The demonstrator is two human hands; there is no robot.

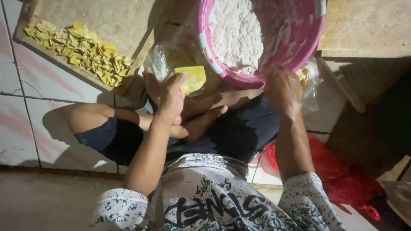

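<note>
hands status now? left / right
Left hand: closed on a yellow wrapper, thumb on top.
Right hand: at the rim of the pink bowl; fingers hidden, grip cannot be told.

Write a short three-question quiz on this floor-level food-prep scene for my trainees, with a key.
1. True or false: the left hand holds a yellow square wrapper.
2. What colour is the basin of pale filling? A pink, B blue, C green.
3. Where does the pile of folded yellow pieces lie?

Key: 1 true; 2 A; 3 on the wooden board, upper left, apart from the right hand at the basin's rim.
</note>
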